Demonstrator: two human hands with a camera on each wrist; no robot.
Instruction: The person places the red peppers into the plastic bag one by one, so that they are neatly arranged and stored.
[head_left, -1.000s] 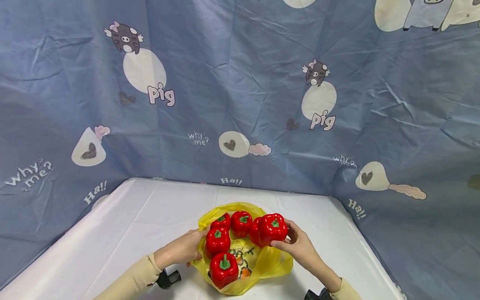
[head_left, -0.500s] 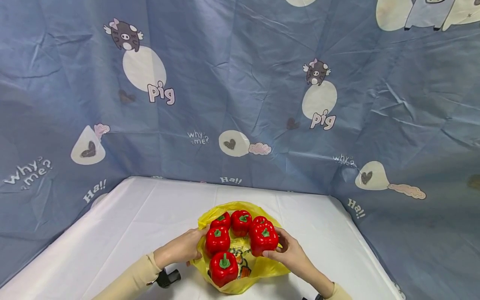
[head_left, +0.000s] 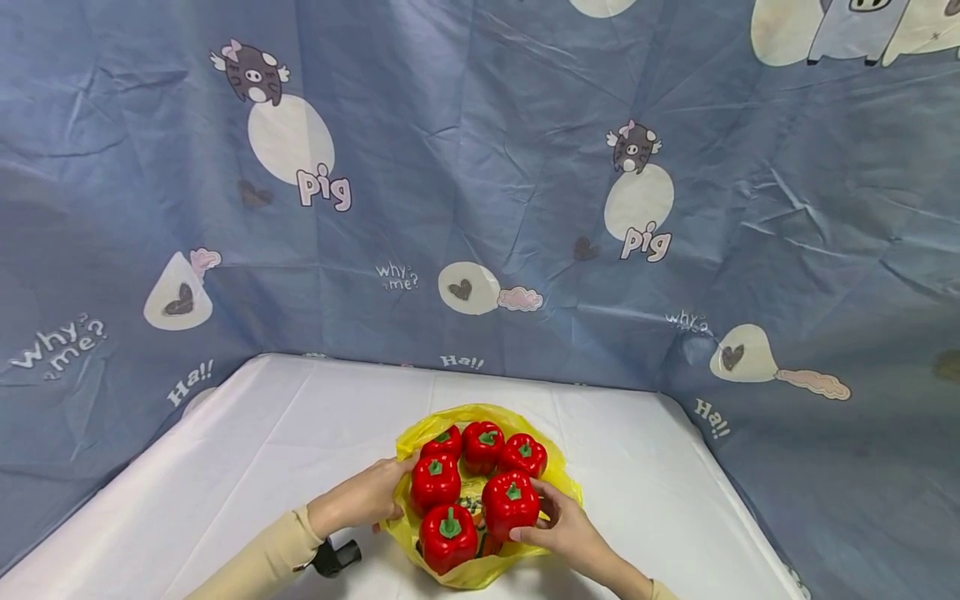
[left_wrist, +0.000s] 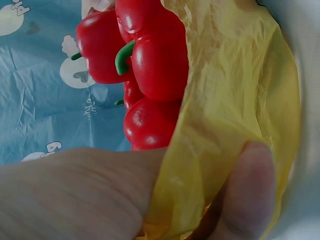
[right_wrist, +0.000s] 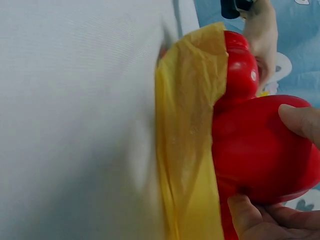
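Observation:
In the head view a yellow plastic bag (head_left: 480,575) stands wide-mouthed on the white table, with several red bell peppers in it, among them one at the near left (head_left: 442,546). My left hand (head_left: 363,497) grips the bag's left side; the left wrist view has the yellow film (left_wrist: 220,85) pinched between thumb and fingers. My right hand (head_left: 573,537) holds a red bell pepper (head_left: 504,508) from its right side, over the bag's near right part. Thumb and fingertips press that pepper (right_wrist: 265,145) in the right wrist view. Its underside is hidden.
The white table (head_left: 300,425) reaches back to a blue printed cloth (head_left: 480,200) hung behind and at the sides. Peppers line the bag's left and far sides, and a printed pattern shows on its floor. A black wrist mount (head_left: 336,557) sits below the left wrist.
My right hand has moved the held pepper toward the near left, from the bag's right rim to over its near right part, uncovering the pepper behind. My left hand stays put.

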